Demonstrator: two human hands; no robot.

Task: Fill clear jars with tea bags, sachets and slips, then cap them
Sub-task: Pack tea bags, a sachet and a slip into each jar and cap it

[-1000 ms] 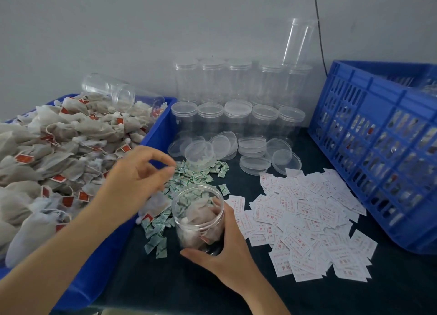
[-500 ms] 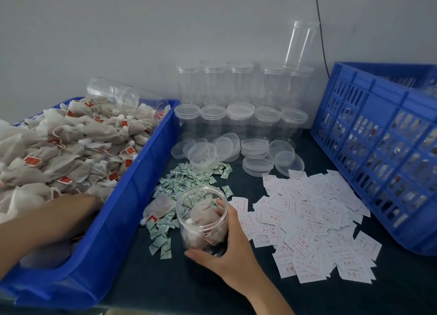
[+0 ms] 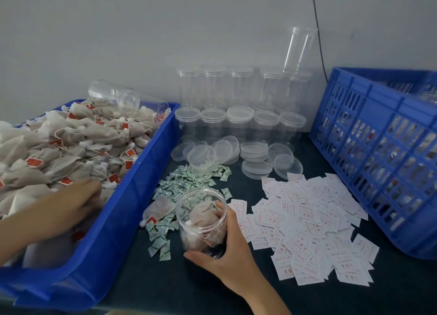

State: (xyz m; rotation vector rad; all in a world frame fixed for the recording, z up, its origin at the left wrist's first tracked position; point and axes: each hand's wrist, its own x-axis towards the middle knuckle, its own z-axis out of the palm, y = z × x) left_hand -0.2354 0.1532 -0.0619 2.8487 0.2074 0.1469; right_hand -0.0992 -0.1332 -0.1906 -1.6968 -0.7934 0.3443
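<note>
So the right hand [image 3: 227,250] is wrapped around a clear jar [image 3: 201,222], thumb on the near side at the bottom and fingers curled round the far side. The jar stands upright on the dark table [image 3: 146,288], long axis pretty much vertical, open mouth pointing up, no cap on it. It has a few tea bags inside.

The left hand [image 3: 71,203] is palm down in the blue tray [image 3: 113,234], on the heap of tea bags [image 3: 71,149]. Its fingertips are buried in the bags, so I honestly can't tell if it's got hold of one.

One stray tea bag [image 3: 158,208] lies on the table just left of the jar, on top of the green-and-white sachets [image 3: 186,184]. The white slips [image 3: 307,220] with red print are spread out to the jar's right. Loose lids [image 3: 255,149] and empty jars [image 3: 238,123] sit behind by the wall, and a blue crate [image 3: 378,149] is far right.
</note>
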